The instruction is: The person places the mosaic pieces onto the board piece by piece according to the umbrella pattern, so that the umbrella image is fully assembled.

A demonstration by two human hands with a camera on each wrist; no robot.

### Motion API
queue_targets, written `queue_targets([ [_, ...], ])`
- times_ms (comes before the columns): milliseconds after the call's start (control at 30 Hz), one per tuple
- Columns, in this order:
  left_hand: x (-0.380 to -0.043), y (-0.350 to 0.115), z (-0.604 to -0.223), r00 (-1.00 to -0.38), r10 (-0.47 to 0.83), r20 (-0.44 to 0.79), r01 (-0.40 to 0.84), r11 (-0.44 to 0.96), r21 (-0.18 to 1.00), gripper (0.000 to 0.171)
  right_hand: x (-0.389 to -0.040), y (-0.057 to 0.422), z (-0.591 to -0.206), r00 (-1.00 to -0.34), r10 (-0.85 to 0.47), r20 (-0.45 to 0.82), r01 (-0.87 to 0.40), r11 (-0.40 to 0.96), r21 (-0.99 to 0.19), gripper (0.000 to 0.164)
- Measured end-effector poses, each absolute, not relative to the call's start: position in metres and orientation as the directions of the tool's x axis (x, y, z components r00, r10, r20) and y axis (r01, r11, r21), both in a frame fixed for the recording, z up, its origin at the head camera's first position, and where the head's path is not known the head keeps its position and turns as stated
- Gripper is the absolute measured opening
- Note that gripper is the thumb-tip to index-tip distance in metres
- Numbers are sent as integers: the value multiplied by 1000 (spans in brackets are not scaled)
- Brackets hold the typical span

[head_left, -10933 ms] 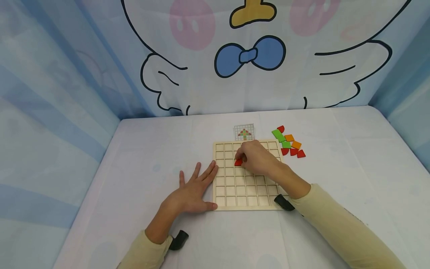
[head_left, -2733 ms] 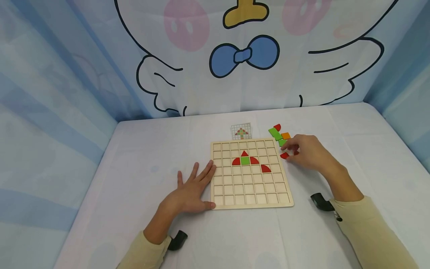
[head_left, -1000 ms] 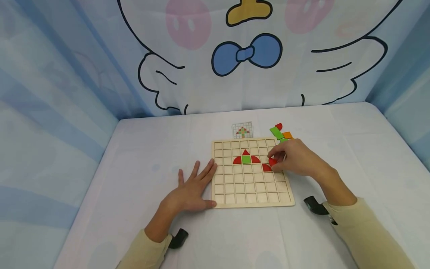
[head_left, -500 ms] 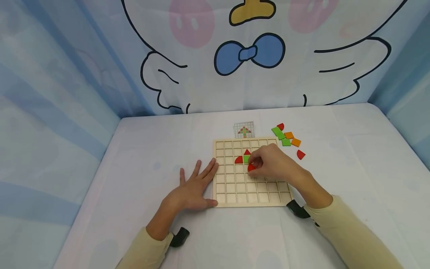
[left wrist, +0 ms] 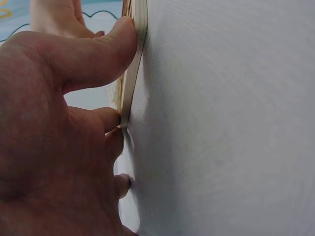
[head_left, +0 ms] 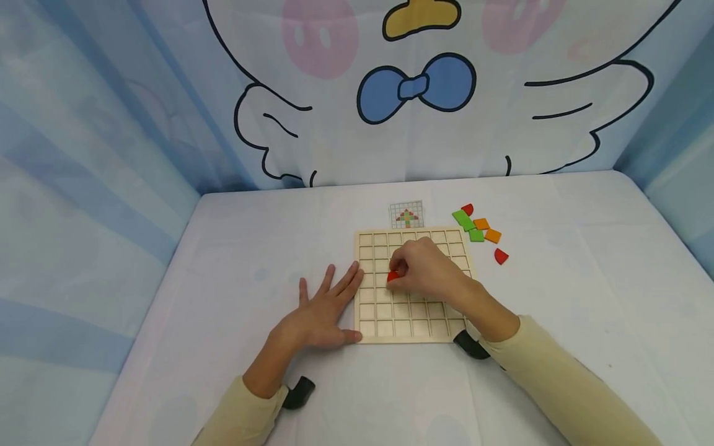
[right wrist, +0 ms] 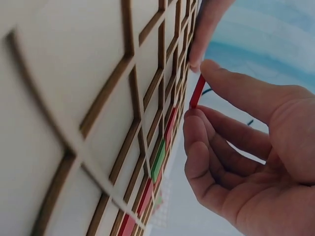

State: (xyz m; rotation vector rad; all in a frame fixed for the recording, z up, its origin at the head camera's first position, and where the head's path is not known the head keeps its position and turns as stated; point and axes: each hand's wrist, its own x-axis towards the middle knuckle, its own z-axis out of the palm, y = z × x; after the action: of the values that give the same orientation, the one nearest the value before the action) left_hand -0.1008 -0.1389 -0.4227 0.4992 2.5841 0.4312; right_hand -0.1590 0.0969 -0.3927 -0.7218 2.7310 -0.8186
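A square wooden grid board (head_left: 413,339) lies on the table. My left hand (head_left: 318,317) rests with fingers spread at its left side; the thumb and some fingertips touch the board's edge (left wrist: 134,73). Above the grid, my right hand (head_left: 426,271) pinches a red quarter-round tile (head_left: 393,276) between thumb and fingertips. In the right wrist view that red tile (right wrist: 197,92) is held on edge, clear of the board. Red tiles (right wrist: 144,196) and a green square tile (right wrist: 158,160) sit in the board's cells there; the right hand hides them in the head view.
Right of the board lie loose tiles: green pieces (head_left: 463,220), orange squares (head_left: 493,235), a red piece (head_left: 467,209) and a red quarter-round (head_left: 501,256) apart from them. Behind the board is a small gridded pattern card (head_left: 406,215). A cartoon-printed curtain (head_left: 413,142) hangs beyond the table.
Since the oldest frame, several red tiles and a green square went onto the board. My right hand took another red quarter-round from the right and carried it leftward. The left hand stayed put.
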Motion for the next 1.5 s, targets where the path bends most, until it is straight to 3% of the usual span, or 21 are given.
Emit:
queue_targets([
  [200,-101,-138,-423,-822,419,-387,271,884,381,107,-158,82,-393,-874,-476,-97,-351,757,-551,20],
  [433,-101,-139,-422,-823,417,-385,275,886,372,107,-158,77,-396,-876,-479,-57,-383,762,-522,28],
  [600,-101,-139,-420,-826,412,-384,269,888,374,107,-160,79,-394,-832,-552,-45,-450,721,-526,13],
  [800,-100,-140,-419,-826,416,-381,265,882,389,106,-161,80,-395,-781,-622,-56,-522,700,-488,17],
  [1500,-100,-139,-420,-820,428,-380,270,875,402,107,-161,73,-392,-784,-618,-58,-553,738,-388,12],
])
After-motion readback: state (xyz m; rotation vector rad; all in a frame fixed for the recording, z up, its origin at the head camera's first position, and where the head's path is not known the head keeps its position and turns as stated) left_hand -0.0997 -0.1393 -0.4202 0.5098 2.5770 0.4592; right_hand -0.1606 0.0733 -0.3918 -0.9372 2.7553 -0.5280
